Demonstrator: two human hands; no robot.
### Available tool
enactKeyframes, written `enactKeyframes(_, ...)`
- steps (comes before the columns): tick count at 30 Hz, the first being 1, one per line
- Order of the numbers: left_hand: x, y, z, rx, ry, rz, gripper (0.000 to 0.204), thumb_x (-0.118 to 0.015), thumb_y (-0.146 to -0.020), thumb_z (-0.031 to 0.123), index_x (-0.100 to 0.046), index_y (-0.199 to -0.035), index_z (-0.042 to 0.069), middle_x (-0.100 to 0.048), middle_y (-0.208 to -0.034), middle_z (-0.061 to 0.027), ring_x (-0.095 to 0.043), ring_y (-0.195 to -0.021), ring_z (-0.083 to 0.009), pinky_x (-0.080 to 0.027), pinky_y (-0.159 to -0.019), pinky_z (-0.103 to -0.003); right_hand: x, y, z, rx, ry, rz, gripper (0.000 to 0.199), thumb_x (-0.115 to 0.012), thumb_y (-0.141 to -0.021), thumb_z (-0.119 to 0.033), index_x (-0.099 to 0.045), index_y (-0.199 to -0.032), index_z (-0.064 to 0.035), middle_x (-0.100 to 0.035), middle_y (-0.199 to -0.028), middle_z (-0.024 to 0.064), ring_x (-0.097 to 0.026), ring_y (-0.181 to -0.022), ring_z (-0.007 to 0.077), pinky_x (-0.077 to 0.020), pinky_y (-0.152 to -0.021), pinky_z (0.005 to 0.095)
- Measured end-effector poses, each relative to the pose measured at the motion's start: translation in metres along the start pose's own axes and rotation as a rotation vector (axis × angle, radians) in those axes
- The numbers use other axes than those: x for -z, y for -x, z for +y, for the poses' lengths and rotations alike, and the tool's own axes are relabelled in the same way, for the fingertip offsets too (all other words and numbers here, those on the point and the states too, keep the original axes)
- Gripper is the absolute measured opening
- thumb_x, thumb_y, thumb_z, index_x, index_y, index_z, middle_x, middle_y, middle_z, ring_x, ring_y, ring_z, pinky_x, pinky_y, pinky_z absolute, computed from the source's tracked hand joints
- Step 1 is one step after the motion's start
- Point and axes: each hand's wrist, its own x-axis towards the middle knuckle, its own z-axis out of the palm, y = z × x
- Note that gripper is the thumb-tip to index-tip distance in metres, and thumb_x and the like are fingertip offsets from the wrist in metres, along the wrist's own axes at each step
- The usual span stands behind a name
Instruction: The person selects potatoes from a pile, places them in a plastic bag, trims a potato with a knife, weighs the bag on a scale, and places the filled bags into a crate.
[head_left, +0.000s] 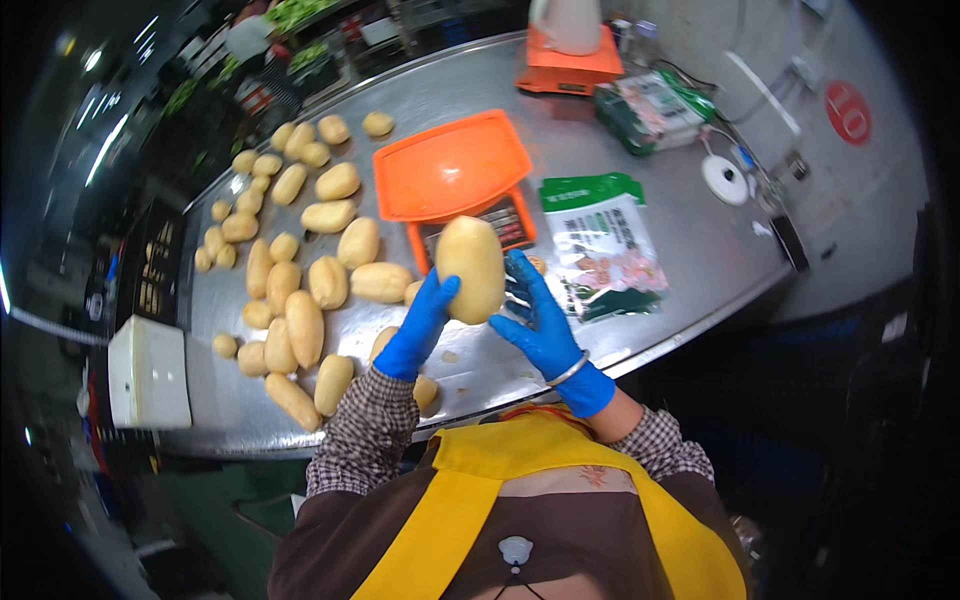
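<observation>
A large pale potato (pixel 470 268) is held up over the metal table's near side. My left hand (pixel 424 325), in a blue glove, grips its lower left side with the thumb on the front. My right hand (pixel 545 328), gloved in blue too, is by the potato's right side, its fingers apart; whether a fingertip touches the skin I cannot tell. Just beyond the potato stands an orange scale with a tray (pixel 452 165), its front partly hidden. Many loose potatoes (pixel 304 328) of mixed sizes cover the table's left side, some partly behind my left forearm.
Flat green and white plastic bags (pixel 603 245) lie right of the scale. Behind them are a plastic-wrapped pack (pixel 655 110) and another orange scale (pixel 570 65) bearing a white jug (pixel 574 22). A white container (pixel 150 373) stands at the left edge; a wall (pixel 850 200) borders the right.
</observation>
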Motion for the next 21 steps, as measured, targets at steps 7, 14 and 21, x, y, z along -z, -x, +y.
enactKeyframes(7,-0.094,-0.036,-0.020,-0.184,-0.549,-0.263,0.049,-0.062,-0.087,0.017,-0.045,-0.130,0.002,-0.054,-0.118,-0.0093,-0.054,-0.102,-0.0172,-0.044,-0.087,-0.028,0.124,0.020,0.026,-0.194,-1.166,0.161,0.070,-0.053,-0.085,-0.053,-0.032,-0.137,-0.0103,-0.044,-0.132,0.0179,-0.048,-0.118,0.0326,-0.0477,-0.090,0.0506)
enactKeyframes(14,-0.132,-0.087,-0.124,-0.581,-1.440,-0.339,0.056,-0.070,-0.075,0.034,-0.053,-0.120,0.007,-0.051,-0.121,-0.0186,-0.053,-0.107,-0.0341,-0.044,-0.087,-0.040,0.189,0.064,0.019,-0.017,-1.556,0.154,0.080,-0.049,-0.079,-0.066,-0.038,-0.134,-0.0090,-0.047,-0.127,0.0233,-0.053,-0.109,0.0356,-0.0480,-0.087,0.0483)
enactKeyframes(21,-0.140,-0.106,-0.170,-0.515,-1.628,-0.414,0.032,-0.063,-0.078,0.027,-0.060,-0.104,0.009,-0.057,-0.091,-0.0115,-0.057,-0.085,-0.0304,-0.047,-0.069,-0.043,0.227,0.086,0.031,0.145,-1.378,0.225,0.079,-0.045,-0.081,-0.063,-0.040,-0.130,-0.0022,-0.055,-0.115,0.0204,-0.058,-0.097,0.0351,-0.0523,-0.079,0.0463)
